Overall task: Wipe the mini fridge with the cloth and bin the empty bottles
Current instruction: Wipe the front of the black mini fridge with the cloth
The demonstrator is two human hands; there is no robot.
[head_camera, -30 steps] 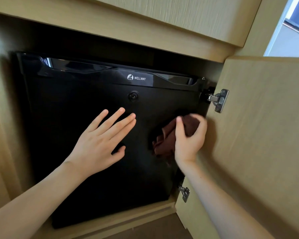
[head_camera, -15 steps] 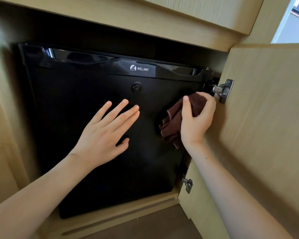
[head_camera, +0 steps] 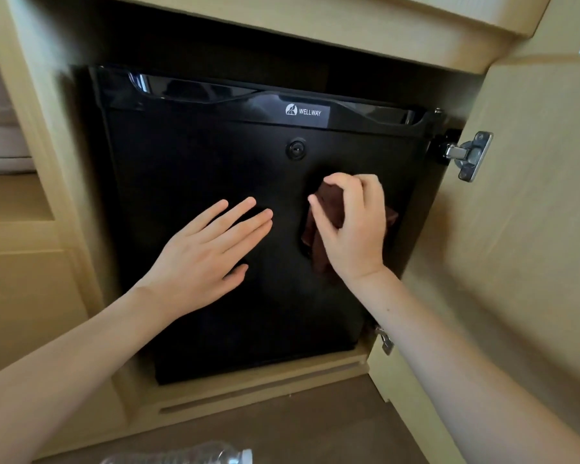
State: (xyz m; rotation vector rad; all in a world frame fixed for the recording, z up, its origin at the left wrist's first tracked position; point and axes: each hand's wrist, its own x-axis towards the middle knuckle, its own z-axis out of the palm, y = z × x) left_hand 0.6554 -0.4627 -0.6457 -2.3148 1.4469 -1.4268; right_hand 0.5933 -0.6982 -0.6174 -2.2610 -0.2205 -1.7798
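Observation:
A black mini fridge [head_camera: 198,155] with its door closed sits inside a light wooden cabinet. My left hand [head_camera: 205,252] lies flat on the middle of the fridge door, fingers spread. My right hand [head_camera: 355,229] presses a dark brown cloth [head_camera: 329,209] against the door just right of centre, below the round lock [head_camera: 296,149]. A clear plastic bottle [head_camera: 181,457] with a white cap lies at the bottom edge of the view, on the brown floor.
The cabinet door [head_camera: 533,229] stands open on the right, held by a metal hinge [head_camera: 469,155] near the fridge's top right corner and a second hinge [head_camera: 384,339] lower down. A wooden ledge [head_camera: 265,376] runs under the fridge. Shelving shows at the left.
My right hand has slid the cloth leftwards from the fridge's right edge near the hinge towards the door's centre. My left hand stays flat on the door. The bottle has come into view.

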